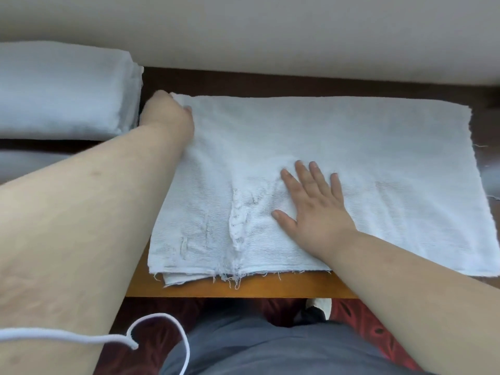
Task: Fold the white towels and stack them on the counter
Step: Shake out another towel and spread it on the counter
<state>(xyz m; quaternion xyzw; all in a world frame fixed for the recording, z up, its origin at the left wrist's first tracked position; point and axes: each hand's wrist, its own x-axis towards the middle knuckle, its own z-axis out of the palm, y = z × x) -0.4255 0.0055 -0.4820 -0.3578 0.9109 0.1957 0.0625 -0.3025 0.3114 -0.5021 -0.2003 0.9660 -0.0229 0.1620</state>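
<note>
Wooden tabletop (270, 289) is sitting against a pale wall (297, 36), its orange front edge nearest the camera, dark red patterned floor (378, 331) below. Nearest in view: grey trousers (257, 347) and a loose white cord (151, 331) looping at lower left. White towel (351, 171) is lying flat on the tabletop, doubled over; two layers are showing at the frayed near edge, and a worn, torn seam is running up from that edge. Right hand (313, 209) is lying palm down on the towel near its middle, fingers (305, 174) straight and spread, pressing the cloth. Left hand (167, 115) is reaching to the far left corner of the towel, fingers curled at the corner; cannot tell whether they are pinching it, since the hand's back is hiding them. Folded towel stack (65, 87) is sitting on the tabletop at far left, just beside the left hand. Another pale cloth (27, 163) is lying nearer, at the left edge, blurred.
</note>
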